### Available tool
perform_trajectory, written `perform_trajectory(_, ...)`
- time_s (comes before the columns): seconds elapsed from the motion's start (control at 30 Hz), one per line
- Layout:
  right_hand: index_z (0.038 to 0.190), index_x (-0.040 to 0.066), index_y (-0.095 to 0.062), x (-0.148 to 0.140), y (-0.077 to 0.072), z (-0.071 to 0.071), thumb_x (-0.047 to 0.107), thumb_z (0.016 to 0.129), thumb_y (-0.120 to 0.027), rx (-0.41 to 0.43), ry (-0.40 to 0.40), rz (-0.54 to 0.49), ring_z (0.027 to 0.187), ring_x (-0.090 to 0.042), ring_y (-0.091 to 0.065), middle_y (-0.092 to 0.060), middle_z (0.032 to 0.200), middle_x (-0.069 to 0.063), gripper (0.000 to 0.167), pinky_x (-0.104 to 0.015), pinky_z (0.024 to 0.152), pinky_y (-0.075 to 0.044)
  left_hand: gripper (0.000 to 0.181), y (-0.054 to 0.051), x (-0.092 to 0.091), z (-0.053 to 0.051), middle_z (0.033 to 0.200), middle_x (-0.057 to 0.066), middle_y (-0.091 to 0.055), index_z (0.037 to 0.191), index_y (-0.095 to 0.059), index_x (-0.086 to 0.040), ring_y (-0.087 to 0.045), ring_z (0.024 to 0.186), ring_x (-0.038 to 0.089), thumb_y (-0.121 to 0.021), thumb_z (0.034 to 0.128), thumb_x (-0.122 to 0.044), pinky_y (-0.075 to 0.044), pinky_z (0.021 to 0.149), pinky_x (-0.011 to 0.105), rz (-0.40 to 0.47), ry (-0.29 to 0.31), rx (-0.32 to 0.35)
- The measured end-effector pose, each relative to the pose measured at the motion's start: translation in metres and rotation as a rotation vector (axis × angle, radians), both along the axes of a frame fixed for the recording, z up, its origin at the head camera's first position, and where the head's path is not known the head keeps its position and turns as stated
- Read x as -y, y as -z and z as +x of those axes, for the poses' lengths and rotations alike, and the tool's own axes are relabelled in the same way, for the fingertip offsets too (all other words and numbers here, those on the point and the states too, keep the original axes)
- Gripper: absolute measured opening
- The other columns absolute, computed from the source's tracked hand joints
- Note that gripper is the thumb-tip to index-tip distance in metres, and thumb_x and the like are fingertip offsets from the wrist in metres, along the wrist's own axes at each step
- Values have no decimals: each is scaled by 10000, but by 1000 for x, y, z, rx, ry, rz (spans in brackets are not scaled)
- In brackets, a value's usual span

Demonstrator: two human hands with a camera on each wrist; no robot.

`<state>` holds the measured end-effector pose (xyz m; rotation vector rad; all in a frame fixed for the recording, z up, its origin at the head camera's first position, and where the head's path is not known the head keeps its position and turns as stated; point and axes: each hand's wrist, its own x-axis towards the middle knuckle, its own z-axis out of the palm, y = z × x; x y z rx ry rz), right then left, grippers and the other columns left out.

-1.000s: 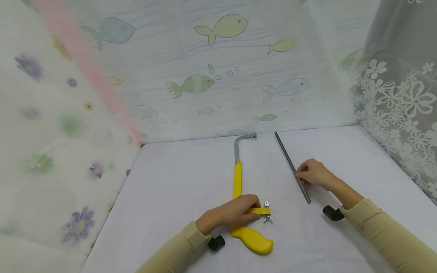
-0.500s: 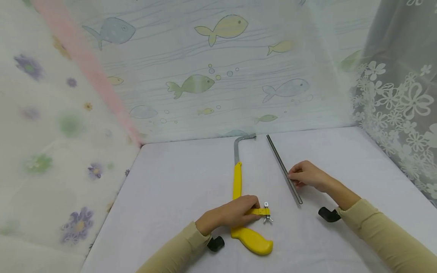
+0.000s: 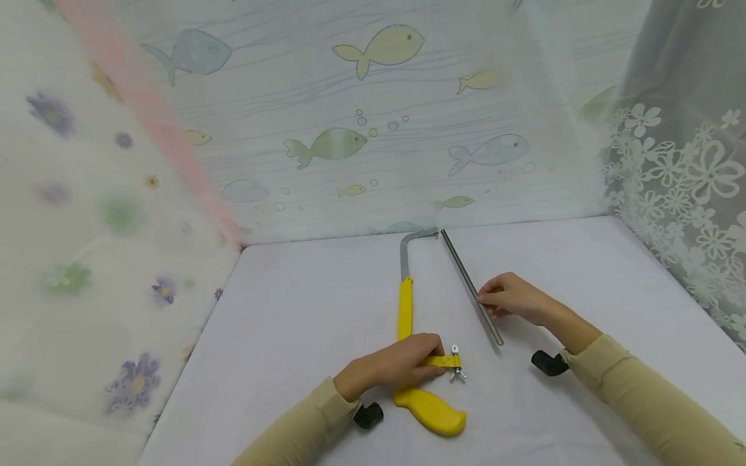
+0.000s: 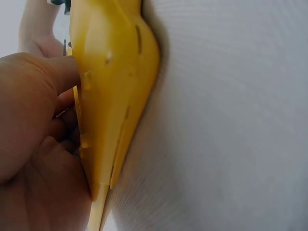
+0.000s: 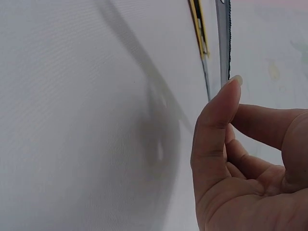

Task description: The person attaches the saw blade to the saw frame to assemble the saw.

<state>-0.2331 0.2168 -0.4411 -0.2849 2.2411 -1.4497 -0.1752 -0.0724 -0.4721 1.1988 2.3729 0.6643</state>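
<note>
A yellow hacksaw frame lies on the table in the head view, its bent grey end away from me and its yellow handle towards me. My left hand grips the frame's yellow cross arm, beside the wing nut. In the left wrist view the handle fills much of the picture. My right hand pinches a hacksaw blade between thumb and index finger. Teeth show along the blade in the right wrist view. Its far tip appears close beside the frame's bent end; contact cannot be told.
A white cloth covers the table. Behind it hangs a fish-patterned curtain, with a flowered cloth on the left and lace on the right. Black wrist mounts stick out under both sleeves.
My right hand has moved left with the blade, bringing the blade's far tip towards the frame's bent end. The left hand and the hacksaw frame have stayed in place.
</note>
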Motion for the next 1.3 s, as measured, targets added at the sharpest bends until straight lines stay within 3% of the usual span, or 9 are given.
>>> perform_trajectory(0.7, 1161, -176, -599, 9, -2, -7, 69, 1039, -567, 30, -18, -37, 734, -148, -585, -607, 844, -68, 276, -285, 681, -551, 151, 0, 0, -1, 999, -94, -572, 1122, -579, -129, -503, 873, 34, -617, 1044, -253, -442, 791, 154, 19, 12, -2)
perform_trajectory(0.93, 1168, -162, -603, 10, 1, -9, 65, 1039, -566, 90, 10, -33, 715, -138, -588, -607, 832, -65, 264, -276, 675, -546, 164, 0, 0, -1, 1006, -91, -577, 1131, -582, -125, -506, 876, 35, -619, 1044, -259, -443, 796, 153, 13, 10, -8)
perform_trajectory(1.3, 1135, -147, -616, 14, 11, -8, 80, 1041, -570, 86, 0, -25, 683, -133, -581, -599, 815, -52, 250, -273, 630, -540, 176, 3, 1, -2, 1024, -97, -577, 1143, -582, -134, -506, 888, 29, -610, 1048, -280, -442, 806, 151, 11, 12, -17)
